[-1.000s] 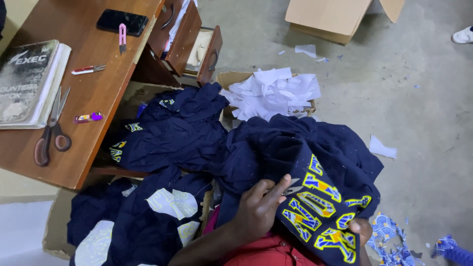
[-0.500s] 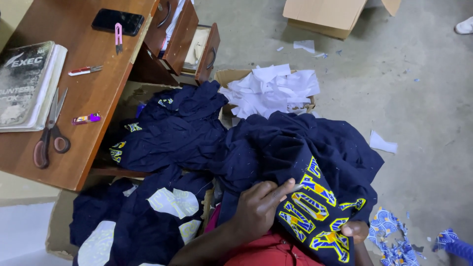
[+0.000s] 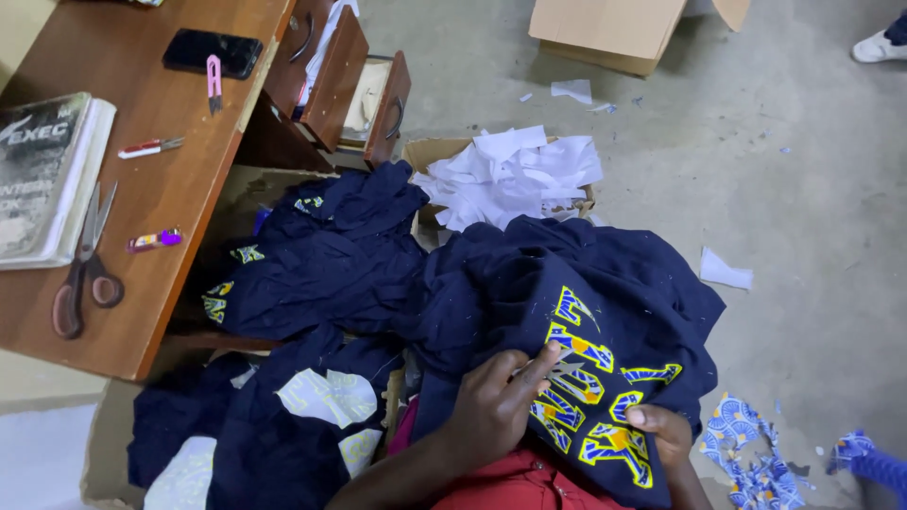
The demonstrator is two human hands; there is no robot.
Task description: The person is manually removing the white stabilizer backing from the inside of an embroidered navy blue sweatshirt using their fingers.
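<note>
**Navy garment on your lap, both hands at its stitched letters**

The grey concrete floor [image 3: 756, 189] fills most of your view, and the brown wooden worktop [image 3: 170, 217] runs down your left side with two drawers pulled open. Between them lies a heap of dark navy garments [image 3: 321, 264], more of them in a cardboard box at lower left. Over your lap lies the navy blue fabric garment with yellow and blue embroidered letters [image 3: 605, 321], lettering facing up.

A brown cardboard box [image 3: 605, 33] sits on the floor at the top of the view, and a smaller box nearer to you holds a pile of white paper scraps [image 3: 515, 175].

Your left hand [image 3: 496, 406] rests on the garment, fingers curled and pinching something small against the letters; you cannot tell what it is. Your right hand [image 3: 661, 430] grips the garment's lower edge, thumb on top of the cloth.

On the worktop lie a worn book [image 3: 42, 175], brown-handled scissors [image 3: 85, 269], a black phone [image 3: 213, 52] and a small pink clipper [image 3: 214, 80].
</note>
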